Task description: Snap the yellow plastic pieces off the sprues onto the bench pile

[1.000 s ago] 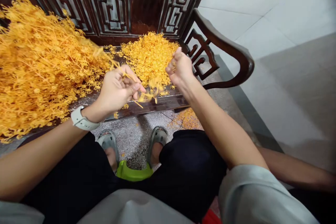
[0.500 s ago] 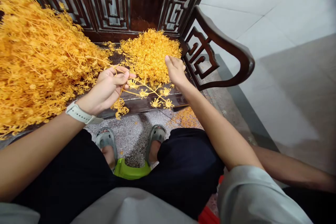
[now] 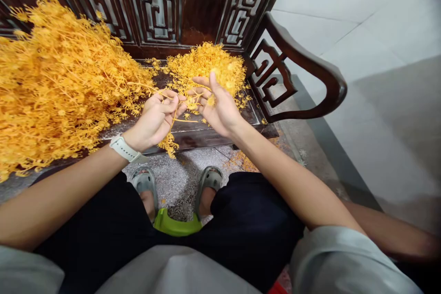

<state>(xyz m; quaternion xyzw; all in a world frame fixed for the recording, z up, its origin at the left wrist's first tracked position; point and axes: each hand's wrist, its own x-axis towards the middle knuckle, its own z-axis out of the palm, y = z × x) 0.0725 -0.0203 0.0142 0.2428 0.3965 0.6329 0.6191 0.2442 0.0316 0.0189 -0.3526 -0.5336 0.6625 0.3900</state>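
My left hand (image 3: 156, 117), with a white watch on the wrist, is closed on a thin yellow plastic sprig (image 3: 179, 119) whose flower tips hang below it. My right hand (image 3: 217, 108) meets it from the right, palm up, fingers pinching the same sprig with a small yellow flower piece on the palm. Both hands hover over the front of a dark carved wooden bench (image 3: 206, 131). A big heap of yellow sprigs (image 3: 58, 82) lies to the left on the bench. A smaller pile of loose yellow flower pieces (image 3: 210, 66) sits just behind my right hand.
The bench's curved armrest (image 3: 303, 69) rises at right, with pale floor tiles (image 3: 379, 32) beyond. Below are my knees in black shorts, my grey sandals (image 3: 206, 179) on speckled floor, a green stool edge (image 3: 175, 227), and scattered yellow bits (image 3: 241, 163).
My right hand moved left from the small pile and joined my left hand on the sprig. The sprig's dangling branches, spread out half a second ago, are now gathered between the hands.
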